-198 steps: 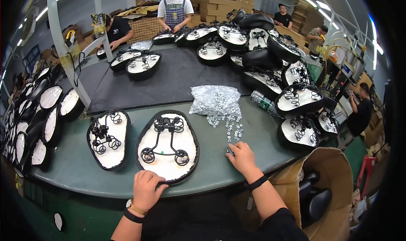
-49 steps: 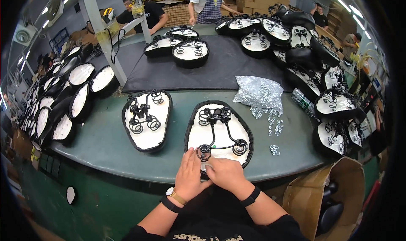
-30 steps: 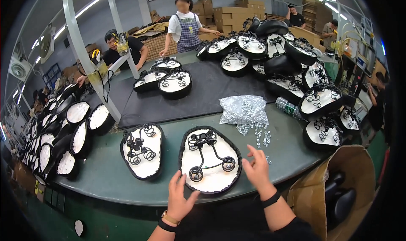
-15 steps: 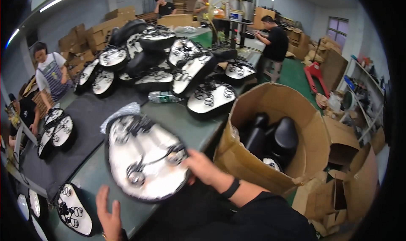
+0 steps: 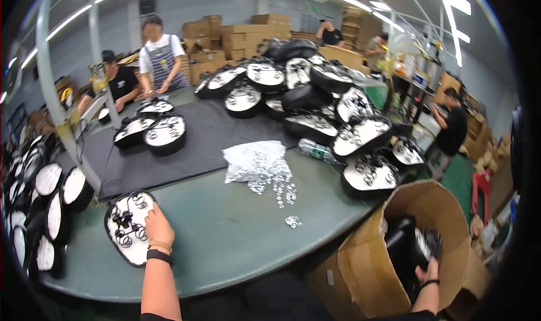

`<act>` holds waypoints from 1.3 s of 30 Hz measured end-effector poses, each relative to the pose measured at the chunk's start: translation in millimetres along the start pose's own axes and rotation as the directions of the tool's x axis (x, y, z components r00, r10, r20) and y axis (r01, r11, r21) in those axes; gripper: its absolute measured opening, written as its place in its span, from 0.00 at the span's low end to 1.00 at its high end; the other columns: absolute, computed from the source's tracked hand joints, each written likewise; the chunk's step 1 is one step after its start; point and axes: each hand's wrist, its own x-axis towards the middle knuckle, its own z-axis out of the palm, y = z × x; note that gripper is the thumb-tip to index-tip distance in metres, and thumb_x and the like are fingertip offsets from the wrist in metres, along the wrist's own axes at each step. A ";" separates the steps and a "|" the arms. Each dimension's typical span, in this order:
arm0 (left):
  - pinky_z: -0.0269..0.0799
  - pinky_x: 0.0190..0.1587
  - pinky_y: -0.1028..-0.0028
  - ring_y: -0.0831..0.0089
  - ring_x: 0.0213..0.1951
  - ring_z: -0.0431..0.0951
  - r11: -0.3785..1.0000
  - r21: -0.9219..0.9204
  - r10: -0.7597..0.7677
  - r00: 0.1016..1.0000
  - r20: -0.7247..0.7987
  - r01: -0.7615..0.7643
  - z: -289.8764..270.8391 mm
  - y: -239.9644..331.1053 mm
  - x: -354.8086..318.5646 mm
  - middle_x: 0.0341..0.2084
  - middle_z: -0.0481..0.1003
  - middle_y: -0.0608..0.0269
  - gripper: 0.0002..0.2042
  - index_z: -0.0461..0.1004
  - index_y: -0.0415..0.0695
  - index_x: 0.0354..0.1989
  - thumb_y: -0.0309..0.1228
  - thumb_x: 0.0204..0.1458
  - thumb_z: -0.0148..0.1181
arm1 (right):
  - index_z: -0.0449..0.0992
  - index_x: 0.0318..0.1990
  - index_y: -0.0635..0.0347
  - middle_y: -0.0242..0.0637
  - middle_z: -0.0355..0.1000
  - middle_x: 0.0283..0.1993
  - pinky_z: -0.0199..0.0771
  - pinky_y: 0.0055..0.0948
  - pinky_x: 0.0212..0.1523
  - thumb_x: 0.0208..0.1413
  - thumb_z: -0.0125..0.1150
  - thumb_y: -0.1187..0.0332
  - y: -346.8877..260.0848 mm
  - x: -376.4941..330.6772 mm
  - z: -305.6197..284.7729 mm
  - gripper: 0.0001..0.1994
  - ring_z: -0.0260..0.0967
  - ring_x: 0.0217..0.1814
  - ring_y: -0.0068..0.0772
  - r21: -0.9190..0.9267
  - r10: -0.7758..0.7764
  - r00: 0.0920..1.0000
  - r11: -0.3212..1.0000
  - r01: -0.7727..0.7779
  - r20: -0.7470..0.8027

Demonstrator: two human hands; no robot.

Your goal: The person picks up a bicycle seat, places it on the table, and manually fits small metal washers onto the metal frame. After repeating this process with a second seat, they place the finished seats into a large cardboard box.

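Note:
A saddle (image 5: 124,239) with a white underside, black rim and coiled springs lies upside down on the near left of the green table. Its right edge is in the grip of my left hand (image 5: 160,229), the fingers lying over the white face. My right hand (image 5: 427,270) reaches into a large cardboard box (image 5: 360,259) on the right. There it is closed at the near end of another saddle (image 5: 424,246), whose pale underside shows in part. Beside that one, a black saddle (image 5: 399,242) lies in the box.
A bubble-wrap-like silvery bag (image 5: 256,160) lies mid-table, small metal rings (image 5: 292,222) spilled near it. Saddles are heaped at the back, with a plastic bottle (image 5: 316,150) in front. More saddles (image 5: 53,214) crowd the left edge by a metal post (image 5: 67,118). Several people work beyond.
The saddle my right hand held over the table is now down in the box. My left hand has gone to the saddle at the left. The view has swung left.

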 end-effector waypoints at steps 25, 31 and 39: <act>0.68 0.58 0.59 0.57 0.56 0.68 0.647 -0.762 -0.151 0.983 -0.101 0.021 -58.3 0.7 -207.2 0.58 0.66 0.48 0.27 0.68 0.41 0.62 0.23 0.51 0.64 | 0.85 0.38 0.53 0.36 0.78 0.35 0.80 0.40 0.38 0.52 0.71 0.64 91.6 -280.1 417.3 0.08 0.78 0.36 0.44 -0.076 -0.337 0.102 0.090 0.993 0.936; 0.63 0.66 0.65 0.61 0.65 0.63 0.068 -0.973 -0.161 0.965 0.206 0.219 -33.6 30.5 -201.9 0.70 0.54 0.47 0.50 0.32 0.41 0.78 0.24 0.55 0.65 | 0.85 0.35 0.50 0.36 0.76 0.34 0.79 0.40 0.37 0.51 0.71 0.68 107.8 -278.1 421.4 0.04 0.77 0.35 0.44 -0.071 -0.455 0.095 0.069 0.995 0.886; 0.62 0.67 0.71 0.67 0.65 0.67 -0.021 -0.937 0.124 0.930 0.345 0.350 -61.6 -2.6 -154.6 0.67 0.64 0.54 0.43 0.45 0.35 0.77 0.14 0.48 0.50 | 0.86 0.35 0.54 0.35 0.76 0.35 0.79 0.33 0.35 0.49 0.72 0.73 109.1 -284.8 412.7 0.06 0.77 0.34 0.36 -0.001 -0.456 0.081 0.175 0.985 0.886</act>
